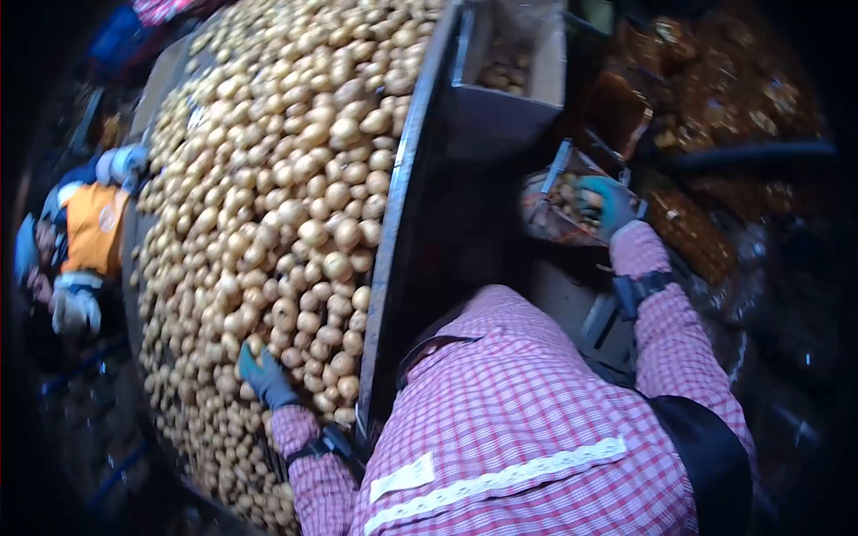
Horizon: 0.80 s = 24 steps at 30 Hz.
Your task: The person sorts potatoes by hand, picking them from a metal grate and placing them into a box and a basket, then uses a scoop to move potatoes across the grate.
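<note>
On the left, a broad sorting table (pixel 393 223) carries a thick layer of pale yellow potatoes (pixel 313 234). My left hand (pixel 266 380), in a teal and grey glove, lies among them near the lower middle of the heap. Its thumb and fingertips are around a small potato (pixel 256 343). To the right, my right hand (pixel 609 207), in a similar glove, reaches into a small open container (pixel 559 165) with small potatoes in it. The fingers are over those potatoes; blur hides whether they grip any.
A pale open box (pixel 509 103) with some potatoes stands beyond the table's raised metal edge. Another person in an orange vest (pixel 94 228) is at the table's far left side. Full brown sacks or netting (pixel 715 80) lie at the upper right.
</note>
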Available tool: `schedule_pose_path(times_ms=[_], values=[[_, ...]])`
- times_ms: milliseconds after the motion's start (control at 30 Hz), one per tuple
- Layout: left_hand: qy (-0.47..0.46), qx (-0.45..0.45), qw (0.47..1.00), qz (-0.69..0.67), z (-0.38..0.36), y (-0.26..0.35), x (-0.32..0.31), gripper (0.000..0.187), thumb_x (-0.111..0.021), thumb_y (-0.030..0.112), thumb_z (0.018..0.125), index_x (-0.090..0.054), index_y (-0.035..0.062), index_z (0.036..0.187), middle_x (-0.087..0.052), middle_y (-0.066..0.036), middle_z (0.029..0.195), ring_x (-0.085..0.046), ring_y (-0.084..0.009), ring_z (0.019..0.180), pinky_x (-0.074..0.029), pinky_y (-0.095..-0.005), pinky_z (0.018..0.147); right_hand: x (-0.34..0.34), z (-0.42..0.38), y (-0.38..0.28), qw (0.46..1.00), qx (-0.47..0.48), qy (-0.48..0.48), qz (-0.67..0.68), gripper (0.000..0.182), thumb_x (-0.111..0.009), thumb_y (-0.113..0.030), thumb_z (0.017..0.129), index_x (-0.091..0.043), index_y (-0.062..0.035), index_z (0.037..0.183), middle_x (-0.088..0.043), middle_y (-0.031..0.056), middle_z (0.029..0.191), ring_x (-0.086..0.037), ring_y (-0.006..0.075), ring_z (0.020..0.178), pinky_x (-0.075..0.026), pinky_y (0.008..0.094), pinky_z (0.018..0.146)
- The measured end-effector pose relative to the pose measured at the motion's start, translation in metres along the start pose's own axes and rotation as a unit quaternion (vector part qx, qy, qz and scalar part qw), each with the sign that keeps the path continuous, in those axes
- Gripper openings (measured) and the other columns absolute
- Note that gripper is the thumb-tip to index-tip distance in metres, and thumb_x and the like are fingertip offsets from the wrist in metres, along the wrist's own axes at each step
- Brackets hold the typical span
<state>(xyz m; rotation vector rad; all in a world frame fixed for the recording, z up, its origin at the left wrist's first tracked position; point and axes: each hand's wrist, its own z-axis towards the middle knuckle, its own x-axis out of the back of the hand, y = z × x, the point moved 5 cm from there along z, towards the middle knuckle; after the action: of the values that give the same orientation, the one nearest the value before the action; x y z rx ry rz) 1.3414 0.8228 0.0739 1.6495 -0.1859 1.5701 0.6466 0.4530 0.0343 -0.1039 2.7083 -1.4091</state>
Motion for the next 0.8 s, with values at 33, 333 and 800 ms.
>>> schedule_pose_path(times_ms=[33,333,800], values=[[0.012,0.03,0.999,-0.015,0.005,-0.02,-0.009,0.045,-0.067,0.019,0.091,-0.058,-0.0043,0.128,-0.06,-0.021,0.126,-0.055,-0.0321,0.116,-0.042,-0.0402,0.105,0.028,0.012,0.014,0.994,-0.041,-0.035,0.094,0.027,-0.051,-0.021,0.098,-0.068,-0.005,0.113,-0.071,0.0065,0.096,-0.068,0.0134,0.077,-0.054,0.0256,0.064],[0.038,0.03,0.995,0.085,-0.005,0.014,0.003,0.054,-0.074,0.031,0.083,-0.059,0.0068,0.13,-0.055,-0.024,0.13,-0.051,-0.0411,0.121,-0.041,-0.0465,0.106,0.2,0.154,0.079,0.964,-0.111,0.104,-0.217,0.02,-0.067,-0.025,0.087,-0.066,-0.0077,0.079,-0.054,0.0026,0.061,-0.05,0.0137,0.044,-0.04,0.0302,0.04],[-0.074,-0.057,0.985,0.143,0.001,0.128,-0.025,0.044,-0.074,0.032,0.081,-0.065,0.0083,0.117,-0.066,-0.016,0.112,-0.062,-0.0327,0.107,-0.05,-0.0429,0.093,-0.346,0.021,-0.078,0.943,0.068,-0.266,-0.189,0.03,-0.069,-0.023,0.093,-0.066,-0.004,0.116,-0.064,-0.0007,0.089,-0.06,0.007,0.072,-0.049,0.0196,0.063]])
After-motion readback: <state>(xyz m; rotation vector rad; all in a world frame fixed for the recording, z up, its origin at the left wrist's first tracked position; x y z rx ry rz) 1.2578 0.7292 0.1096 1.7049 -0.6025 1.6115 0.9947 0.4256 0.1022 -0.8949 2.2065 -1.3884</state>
